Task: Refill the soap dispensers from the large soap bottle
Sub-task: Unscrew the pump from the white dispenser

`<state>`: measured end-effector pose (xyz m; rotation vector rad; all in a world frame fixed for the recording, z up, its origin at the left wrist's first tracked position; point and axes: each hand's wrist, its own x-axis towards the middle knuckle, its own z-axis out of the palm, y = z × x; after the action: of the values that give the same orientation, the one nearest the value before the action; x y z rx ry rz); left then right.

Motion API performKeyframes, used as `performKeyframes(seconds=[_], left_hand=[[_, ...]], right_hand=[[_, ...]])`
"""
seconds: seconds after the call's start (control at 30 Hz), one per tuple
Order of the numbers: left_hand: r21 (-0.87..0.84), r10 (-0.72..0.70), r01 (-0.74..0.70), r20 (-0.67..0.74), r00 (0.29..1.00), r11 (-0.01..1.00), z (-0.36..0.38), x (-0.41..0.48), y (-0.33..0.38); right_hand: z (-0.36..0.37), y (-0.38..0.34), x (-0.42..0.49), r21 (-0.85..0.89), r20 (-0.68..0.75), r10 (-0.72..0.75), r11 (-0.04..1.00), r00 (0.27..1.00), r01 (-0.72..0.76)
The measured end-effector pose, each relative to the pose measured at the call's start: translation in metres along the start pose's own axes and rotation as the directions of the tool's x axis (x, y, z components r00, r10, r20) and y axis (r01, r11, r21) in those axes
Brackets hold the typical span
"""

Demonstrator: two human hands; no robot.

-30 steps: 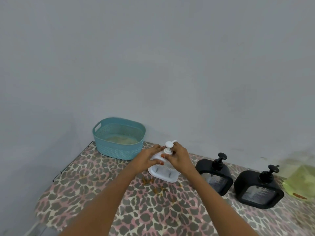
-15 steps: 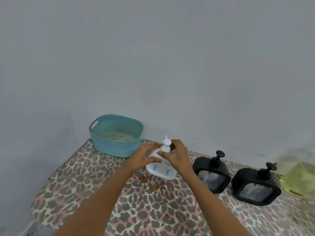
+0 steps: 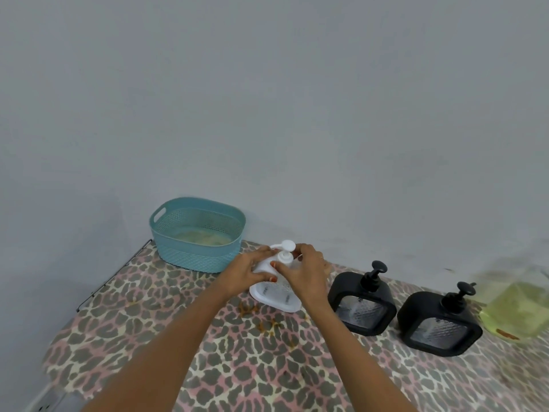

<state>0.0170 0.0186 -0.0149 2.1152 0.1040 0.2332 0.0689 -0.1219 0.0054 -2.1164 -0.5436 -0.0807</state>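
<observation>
— Anything shifted on the leopard-print tabletop (image 3: 148, 337)?

— Not the big things. The teal basket (image 3: 197, 254) sits by the wall, left of centre. The large soap bottle (image 3: 517, 307), yellow-green and blurred, stands at the far right edge of the frame. The two black soap dispensers (image 3: 344, 288) (image 3: 416, 307) stand between it and the hands, with their pumps on.

— And the white soap dispenser (image 3: 274, 294)?

— Same place, mid-frame, just right of the basket. The left hand (image 3: 245, 270) grips its shoulder, curled round the body. The right hand (image 3: 306, 272) has its fingers (image 3: 300, 251) pinched round the pump's neck.

— So what changed?

— The pump head (image 3: 285, 246). A second ago its spout pointed to the upper right, half a second ago straight up, and now it points left. The right hand is twisting it while the left steadies the body.

— Meaning?

— I'd say the pump is being unscrewed. It still sits on the neck, so the dispenser isn't open yet. The big bottle stands well apart with neither hand on it. Pouring can't begin until this pump comes out, and three dispensers remain to be filled.
</observation>
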Motion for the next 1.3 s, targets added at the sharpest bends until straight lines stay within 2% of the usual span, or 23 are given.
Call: performKeyframes(seconds=[0.13,0.23,0.37,0.43,0.7,0.83,0.97,1.1,1.23,1.3], left_hand=[[0.0,0.008,-0.008,0.01,1.0,1.0,0.0,-0.001,0.003],[0.013,0.01,-0.01,0.013,1.0,1.0,0.0,-0.001,0.003],[0.014,0.007,-0.007,0.005,1.0,1.0,-0.002,-0.001,0.001],[0.011,0.016,-0.016,0.003,1.0,1.0,-0.001,-0.001,0.001],[0.0,0.028,-0.028,0.001,1.0,1.0,0.0,0.0,0.0],[0.016,0.025,-0.025,-0.011,1.0,1.0,0.0,0.001,-0.002],[-0.003,0.025,-0.025,-0.014,1.0,1.0,0.0,0.001,-0.002],[-0.001,0.041,-0.041,-0.012,0.999,0.999,0.0,0.001,-0.001],[0.01,0.03,-0.03,-0.017,0.999,0.999,0.0,0.0,-0.002],[0.018,0.015,-0.015,-0.009,1.0,1.0,0.0,0.001,-0.003]], right_hand=[[-0.001,-0.006,-0.004,0.137,0.042,0.007,0.991,0.999,-0.013],[0.0,-0.007,-0.007,0.168,0.066,0.012,0.986,0.998,-0.023],[0.007,-0.003,-0.009,0.104,-0.05,0.033,0.994,0.998,-0.028],[0.007,-0.001,-0.008,0.131,-0.074,0.036,0.991,0.997,-0.026],[0.0,-0.005,-0.006,0.188,0.08,0.022,0.981,0.997,-0.037],[0.005,-0.006,-0.006,0.127,-0.023,0.023,0.992,0.999,-0.02],[0.006,-0.007,-0.009,0.246,-0.063,0.094,0.966,0.994,-0.076],[0.007,-0.011,-0.014,0.304,-0.038,0.106,0.948,0.994,-0.089],[0.012,-0.01,-0.013,0.17,-0.116,0.093,0.983,0.989,-0.073],[0.012,-0.009,-0.013,0.16,-0.148,0.094,0.985,0.984,-0.07]])
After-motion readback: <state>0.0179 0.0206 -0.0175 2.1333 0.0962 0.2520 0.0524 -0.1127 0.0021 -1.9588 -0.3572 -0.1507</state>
